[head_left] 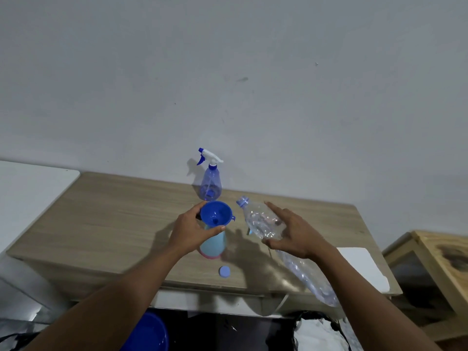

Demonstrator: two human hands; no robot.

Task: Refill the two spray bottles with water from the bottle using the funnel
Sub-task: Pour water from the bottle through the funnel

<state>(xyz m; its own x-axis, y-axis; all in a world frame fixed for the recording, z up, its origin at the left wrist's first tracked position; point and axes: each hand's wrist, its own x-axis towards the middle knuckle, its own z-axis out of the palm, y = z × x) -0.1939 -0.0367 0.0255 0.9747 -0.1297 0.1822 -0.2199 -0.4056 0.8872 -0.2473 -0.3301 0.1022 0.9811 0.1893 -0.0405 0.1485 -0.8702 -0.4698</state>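
left hand [188,231] grips blue funnel [216,214] atop light-blue bottle [212,243] | right hand [295,234] clasps tilted uncapped water bottle [263,224] | cap [224,271] near front edge of surface [114,219] | no legible labels

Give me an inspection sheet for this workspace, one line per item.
Surface: wooden table against a grey wall, bare wood in most places.
Job's things: blue funnel seated in the light blue spray bottle; water bottle uncapped and tilted, mouth toward the funnel; second spray bottle upright by the wall, trigger head on; blue cap lying near the front edge.
Clutter: white board on the table's right end.
Grips: left hand steadies the funnel and bottle neck; right hand holds the water bottle.
Cables: nothing seen.
Surroundings: wooden cabinet at right; blue basin below the table.
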